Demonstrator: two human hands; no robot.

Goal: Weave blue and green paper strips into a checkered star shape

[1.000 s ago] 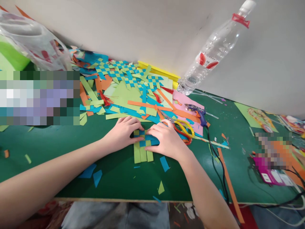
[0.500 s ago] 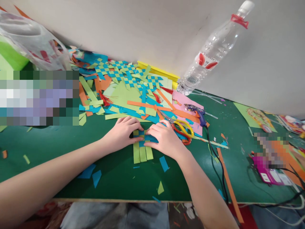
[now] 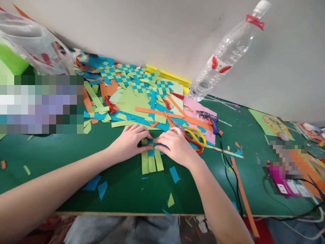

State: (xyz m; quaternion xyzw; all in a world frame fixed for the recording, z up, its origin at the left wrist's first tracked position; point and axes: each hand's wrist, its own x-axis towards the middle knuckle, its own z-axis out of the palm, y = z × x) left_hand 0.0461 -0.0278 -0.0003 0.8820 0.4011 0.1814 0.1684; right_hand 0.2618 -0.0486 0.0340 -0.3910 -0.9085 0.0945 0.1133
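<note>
A small woven piece of green and blue paper strips [image 3: 151, 162] lies on the table in front of me, its green ends pointing toward me. My left hand [image 3: 135, 140] grips its left side, the thumb pressed on the near part and the fingers curled over the far edge. On the opposite side, my right hand [image 3: 172, 144] pinches the weave between thumb and fingers. The two hands nearly meet over it and hide much of its upper part. Just beyond my right hand lie scissors [image 3: 194, 136] with yellow and red handles.
Finished green-and-blue weaves [image 3: 138, 81] and loose strips pile up behind my hands. A tilted plastic bottle [image 3: 220, 62] leans by the wall. A blue glue gun [image 3: 214, 125] sits on pink paper, its black cord [image 3: 235, 173] running forward. At left stands a plastic bag [image 3: 38, 44].
My right thumb has shifted slightly up, and the rightmost green strip now slants out a little more. Both hands stay on the woven paper.
</note>
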